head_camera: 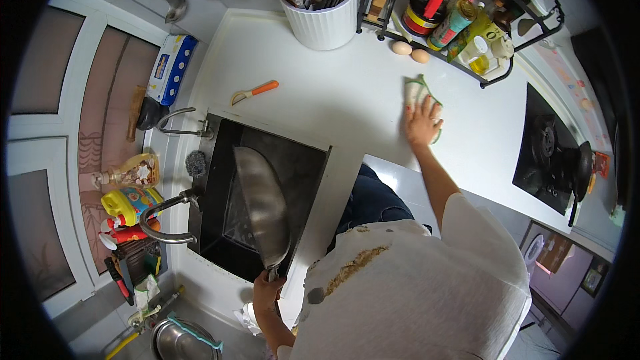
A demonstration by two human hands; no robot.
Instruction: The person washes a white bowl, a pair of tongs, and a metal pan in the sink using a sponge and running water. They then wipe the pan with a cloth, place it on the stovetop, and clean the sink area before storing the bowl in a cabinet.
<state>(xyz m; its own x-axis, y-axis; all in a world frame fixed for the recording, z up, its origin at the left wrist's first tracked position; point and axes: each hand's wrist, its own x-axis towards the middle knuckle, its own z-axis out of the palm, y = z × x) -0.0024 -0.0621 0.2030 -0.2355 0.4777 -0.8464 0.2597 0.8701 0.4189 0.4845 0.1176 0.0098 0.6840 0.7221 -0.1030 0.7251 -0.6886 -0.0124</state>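
Observation:
My left hand is closed round the handle of a metal wok, which is tilted on its side over the dark sink. My right hand lies spread on a folded white cloth with green edging, pressed on the white countertop. Two eggs sit on the counter beyond the cloth, near the black rack. A peeler with an orange handle lies on the counter behind the sink.
A white ribbed utensil holder and a black rack of bottles stand at the back. Two faucets and a steel scrubber edge the sink. Detergent bottles line the window side. A gas stove is at right.

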